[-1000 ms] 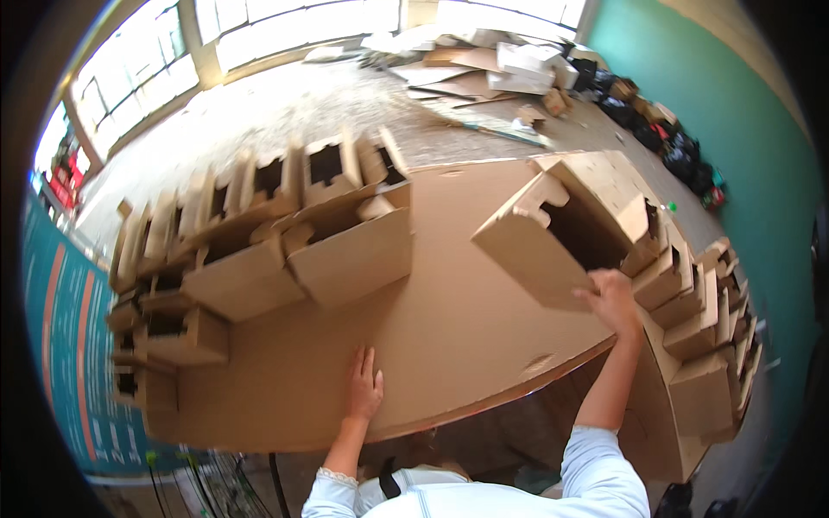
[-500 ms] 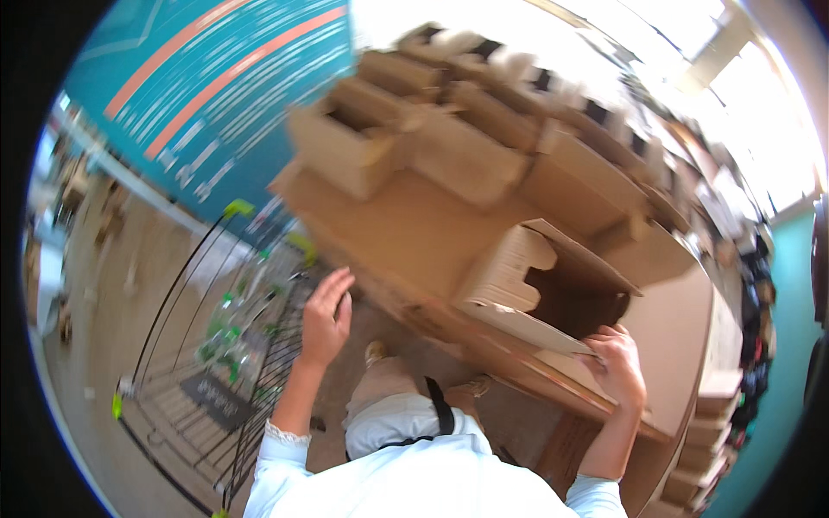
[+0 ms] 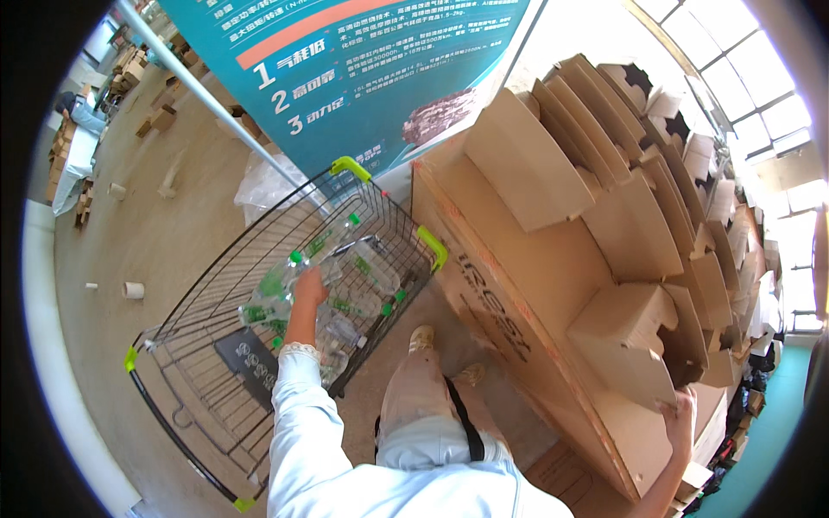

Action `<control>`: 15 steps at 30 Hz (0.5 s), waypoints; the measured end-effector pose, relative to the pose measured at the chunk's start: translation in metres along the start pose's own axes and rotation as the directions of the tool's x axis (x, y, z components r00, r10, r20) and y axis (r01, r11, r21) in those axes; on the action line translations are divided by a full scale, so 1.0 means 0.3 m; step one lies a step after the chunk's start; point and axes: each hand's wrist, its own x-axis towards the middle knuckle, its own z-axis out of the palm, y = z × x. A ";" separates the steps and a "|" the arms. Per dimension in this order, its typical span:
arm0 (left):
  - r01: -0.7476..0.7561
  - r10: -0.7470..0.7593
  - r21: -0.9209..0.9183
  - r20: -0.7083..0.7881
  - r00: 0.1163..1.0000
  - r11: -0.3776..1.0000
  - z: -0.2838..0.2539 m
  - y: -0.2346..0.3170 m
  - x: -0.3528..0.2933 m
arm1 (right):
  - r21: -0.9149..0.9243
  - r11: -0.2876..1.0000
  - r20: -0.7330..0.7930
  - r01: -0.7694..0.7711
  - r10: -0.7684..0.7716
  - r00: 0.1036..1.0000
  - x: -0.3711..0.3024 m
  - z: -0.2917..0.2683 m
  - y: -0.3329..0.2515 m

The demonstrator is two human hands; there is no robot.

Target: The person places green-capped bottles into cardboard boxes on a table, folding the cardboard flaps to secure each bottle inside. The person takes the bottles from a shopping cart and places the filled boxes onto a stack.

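Brown in the head view, an open box (image 3: 615,350) on the cardboard platform (image 3: 531,250) is held at its edge by the right hand (image 3: 680,420). Among bottles (image 3: 376,268) in the cart (image 3: 434,249), the left hand (image 3: 312,287) is placed (grip cannot be told).

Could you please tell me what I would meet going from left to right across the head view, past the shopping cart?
Short white cylinder → dark flat panel → left hand → bright green corner cap → right hand, at the edge of an open cardboard box → teal wall.
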 end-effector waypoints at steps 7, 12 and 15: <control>0.255 -0.203 0.292 -0.196 0.959 0.922 0.197 0.005 0.058 | -0.212 0.965 0.101 -0.157 0.181 0.978 0.007 -0.028 -0.027; 0.288 -0.201 0.377 -0.253 0.946 0.880 0.211 -0.011 0.150 | -0.098 0.948 0.138 -0.302 0.314 0.939 -0.048 -0.024 0.067; 0.311 -0.177 0.396 -0.339 0.924 0.864 0.226 0.001 0.181 | -0.067 0.956 0.159 -0.286 0.293 0.943 -0.018 -0.033 0.009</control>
